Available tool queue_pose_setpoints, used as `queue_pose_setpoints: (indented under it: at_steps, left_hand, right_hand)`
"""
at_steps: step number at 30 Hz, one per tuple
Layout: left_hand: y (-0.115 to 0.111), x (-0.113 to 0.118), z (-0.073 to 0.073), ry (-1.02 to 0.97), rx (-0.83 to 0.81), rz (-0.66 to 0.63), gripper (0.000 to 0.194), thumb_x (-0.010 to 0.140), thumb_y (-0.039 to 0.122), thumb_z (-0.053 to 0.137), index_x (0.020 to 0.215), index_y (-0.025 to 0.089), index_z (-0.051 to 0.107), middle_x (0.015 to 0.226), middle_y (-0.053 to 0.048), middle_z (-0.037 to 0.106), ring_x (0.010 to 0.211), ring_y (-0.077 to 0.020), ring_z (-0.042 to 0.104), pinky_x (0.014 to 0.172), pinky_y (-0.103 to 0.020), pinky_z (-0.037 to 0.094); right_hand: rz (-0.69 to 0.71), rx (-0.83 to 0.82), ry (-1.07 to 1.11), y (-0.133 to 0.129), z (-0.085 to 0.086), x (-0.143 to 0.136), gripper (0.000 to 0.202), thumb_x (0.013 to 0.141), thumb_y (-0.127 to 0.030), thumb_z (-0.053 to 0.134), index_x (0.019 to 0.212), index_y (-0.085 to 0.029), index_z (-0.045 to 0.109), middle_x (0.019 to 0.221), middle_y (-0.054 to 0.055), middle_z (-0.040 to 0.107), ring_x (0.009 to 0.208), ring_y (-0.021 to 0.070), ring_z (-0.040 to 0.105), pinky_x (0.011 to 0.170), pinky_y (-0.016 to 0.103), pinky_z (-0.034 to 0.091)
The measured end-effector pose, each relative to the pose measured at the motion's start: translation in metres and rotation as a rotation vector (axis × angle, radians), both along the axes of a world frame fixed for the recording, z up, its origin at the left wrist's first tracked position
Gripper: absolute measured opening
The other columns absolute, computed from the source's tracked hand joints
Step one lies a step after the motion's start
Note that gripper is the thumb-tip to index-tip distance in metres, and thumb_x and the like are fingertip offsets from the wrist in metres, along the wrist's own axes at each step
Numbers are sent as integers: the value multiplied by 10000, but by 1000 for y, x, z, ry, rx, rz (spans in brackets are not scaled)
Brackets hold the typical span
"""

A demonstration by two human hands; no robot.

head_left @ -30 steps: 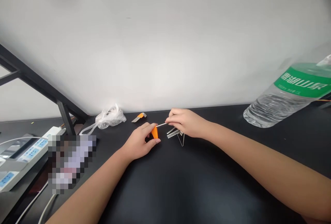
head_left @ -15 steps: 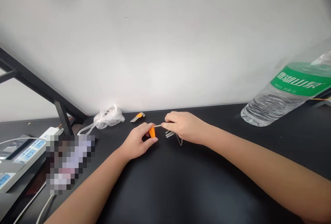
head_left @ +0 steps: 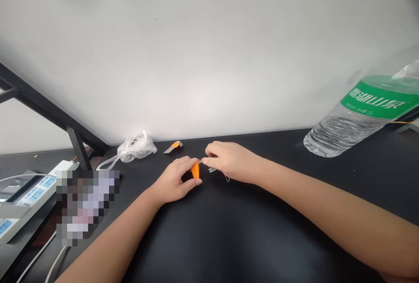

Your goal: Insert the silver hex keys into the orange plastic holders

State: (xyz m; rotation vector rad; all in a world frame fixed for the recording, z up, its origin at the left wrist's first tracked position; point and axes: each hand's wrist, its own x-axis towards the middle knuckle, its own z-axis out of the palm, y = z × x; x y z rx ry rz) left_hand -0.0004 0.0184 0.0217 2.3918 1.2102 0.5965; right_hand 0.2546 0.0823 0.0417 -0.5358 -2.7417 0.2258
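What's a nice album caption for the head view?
An orange holder in the grip of the left hand, the right hand pinching a metal rod beside it, over a black table.

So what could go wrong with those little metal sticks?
The right hand pinches a thin metal rod at the top of the orange holder; it might slip or go crooked.

The left hand has fingers close to that rod, so a slip could poke one.

Loose metal rods lie close by the right hand, which might bump them.
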Motion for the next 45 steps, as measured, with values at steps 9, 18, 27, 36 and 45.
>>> queue_pose_setpoints:
  at_steps: [9, 18, 27, 36, 45]
  left_hand:
    - [1, -3, -7, -52, 6, 91, 443, 953, 430, 666, 1345, 235, 601, 1009, -48, 657, 901, -202, 625, 865, -350, 514]
    - [5, -2, -11, -41, 3, 124, 448, 917, 433, 704, 1311, 239, 617, 1051, -43, 677, 947, -200, 651, 909, -355, 527]
    - [3, -3, -13, -27, -19, 206, 474, 901, 453, 711, 1320, 245, 629, 967, -33, 678, 862, -194, 659, 805, -340, 548]
    - [1, -3, -11, -42, 12, 183, 467, 891, 463, 728, 1288, 231, 647, 972, -41, 698, 863, -199, 662, 815, -353, 555]
    - [1, -1, -7, 9, 27, 127, 438, 887, 469, 732, 1241, 220, 663, 961, -42, 696, 837, -197, 646, 805, -353, 538]
  right_hand:
    - [-138, -261, -70, 37, -13, 18, 181, 967, -209, 542, 1047, -211, 703, 1134, 70, 670, 899, 190, 632, 760, 303, 461]
    - [-326, -330, -336, 47, -16, 24, 58, 812, -150, 636, 850, -192, 633, 956, 67, 666, 692, 160, 558, 571, 281, 343]
    - [-76, -497, 159, 32, -4, 16, 153, 905, -133, 564, 951, -202, 692, 997, 39, 688, 790, 152, 602, 712, 275, 463]
    - [-38, -372, 221, 23, -11, 8, 196, 970, -138, 552, 979, -207, 736, 986, 46, 699, 840, 166, 636, 766, 306, 491]
    - [-9, -246, 161, 11, -13, 5, 282, 987, -105, 490, 1088, -217, 729, 1094, 73, 676, 858, 177, 639, 792, 328, 518]
